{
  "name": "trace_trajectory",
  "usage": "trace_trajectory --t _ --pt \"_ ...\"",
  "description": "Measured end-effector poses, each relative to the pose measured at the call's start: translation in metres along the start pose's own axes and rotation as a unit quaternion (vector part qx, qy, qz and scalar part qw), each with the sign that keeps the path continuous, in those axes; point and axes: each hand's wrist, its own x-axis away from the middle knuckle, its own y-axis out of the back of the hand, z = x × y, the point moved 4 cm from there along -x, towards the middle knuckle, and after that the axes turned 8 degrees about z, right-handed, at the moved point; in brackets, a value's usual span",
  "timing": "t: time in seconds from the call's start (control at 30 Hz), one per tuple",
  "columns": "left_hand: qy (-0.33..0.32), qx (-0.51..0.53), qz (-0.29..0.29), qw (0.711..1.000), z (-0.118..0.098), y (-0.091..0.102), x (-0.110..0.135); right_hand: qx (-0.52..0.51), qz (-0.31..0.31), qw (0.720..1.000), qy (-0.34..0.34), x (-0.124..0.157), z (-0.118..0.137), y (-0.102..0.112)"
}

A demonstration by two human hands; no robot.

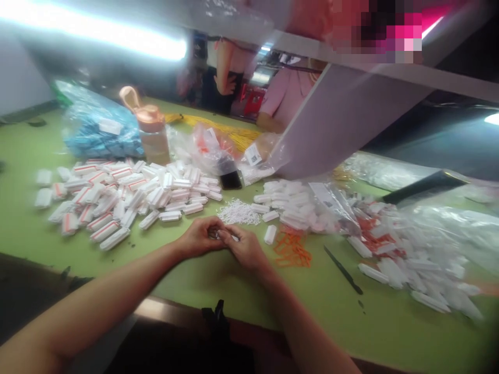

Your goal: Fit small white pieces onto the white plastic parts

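Note:
My left hand [200,236] and my right hand [244,246] meet above the green table [218,280], fingers pinched together around a small white part that I cannot make out clearly. Just beyond them lies a heap of tiny white pieces [238,212]. A single white plastic case [270,234] lies to the right of my right hand, beside loose orange rings [291,251]. A large pile of white cases with orange bands [125,197] spreads to the left.
A peach-lidded water bottle [153,132], a blue-filled plastic bag [99,127] and a black phone [231,179] stand at the back. More white cases and clear bags [409,249] cover the right. Dark tweezers [343,270] lie nearby. Other people sit behind.

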Motion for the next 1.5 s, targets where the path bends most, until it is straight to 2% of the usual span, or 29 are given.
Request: trace_trajectory --t 0.1,0.3,0.43,0.5,0.57,0.6,0.67,0.73,0.8,0.83,0.87,0.93,1.0,1.1,1.2,1.3,1.37,1.43,1.5 --pt "-0.008 -0.009 -0.005 1.000 -0.001 0.001 0.000 0.003 -0.002 1.000 0.003 0.001 0.000 0.003" --pt "-0.018 0.008 0.002 1.000 0.004 0.000 0.001 -0.029 0.047 0.998 0.008 0.001 0.004 0.003" --pt "-0.021 0.060 0.009 0.998 0.007 -0.006 0.002 -0.009 0.025 1.000 0.010 0.001 0.004 0.000" --pt "-0.028 0.055 -0.005 0.998 0.002 -0.002 0.000 0.012 0.007 1.000 0.011 0.003 0.002 0.004" --pt "-0.034 0.018 -0.049 0.998 -0.008 0.014 -0.003 0.050 -0.035 0.998 0.021 0.006 -0.001 0.016" --pt "-0.037 0.001 -0.088 0.995 -0.014 0.028 -0.005 0.078 -0.071 0.994 0.027 0.008 -0.001 0.026" --pt "-0.032 -0.033 -0.161 0.986 -0.028 0.063 -0.006 0.160 -0.151 0.975 0.028 0.014 -0.002 0.050" --pt "-0.036 -0.094 -0.248 0.964 -0.043 0.103 -0.002 0.264 -0.188 0.945 -0.032 0.019 -0.006 0.073" --pt "-0.021 -0.174 -0.322 0.930 -0.053 0.138 0.004 0.345 -0.163 0.916 -0.127 0.022 -0.013 0.088" --pt "-0.003 -0.223 -0.347 0.911 -0.055 0.151 0.008 0.368 -0.135 0.905 -0.166 0.022 -0.016 0.092" --pt "0.003 -0.242 -0.353 0.904 -0.056 0.161 0.010 0.381 -0.106 0.898 -0.195 0.023 -0.019 0.094" --pt "0.014 -0.261 -0.344 0.902 -0.053 0.171 0.015 0.388 -0.058 0.892 -0.223 0.024 -0.022 0.093" --pt "0.026 -0.272 -0.331 0.903 -0.047 0.172 0.018 0.385 -0.034 0.894 -0.226 0.024 -0.025 0.089" --pt "0.026 -0.290 -0.327 0.899 -0.045 0.170 0.021 0.365 -0.035 0.907 -0.208 0.024 -0.027 0.085" --pt "-0.002 -0.316 -0.350 0.882 -0.054 0.162 0.021 0.329 -0.059 0.923 -0.188 0.025 -0.030 0.088" --pt "-0.084 -0.345 -0.357 0.864 -0.065 0.130 0.017 0.254 -0.114 0.952 -0.127 0.023 -0.028 0.091" --pt "-0.124 -0.312 -0.294 0.895 -0.061 0.093 0.011 0.151 -0.147 0.976 -0.055 0.020 -0.021 0.087" --pt "-0.123 -0.251 -0.172 0.945 -0.047 0.050 0.003 0.032 -0.149 0.988 0.001 0.017 -0.015 0.074" --pt "-0.097 -0.191 -0.066 0.975 -0.031 0.011 -0.001 -0.043 -0.128 0.991 0.019 0.014 -0.010 0.056"
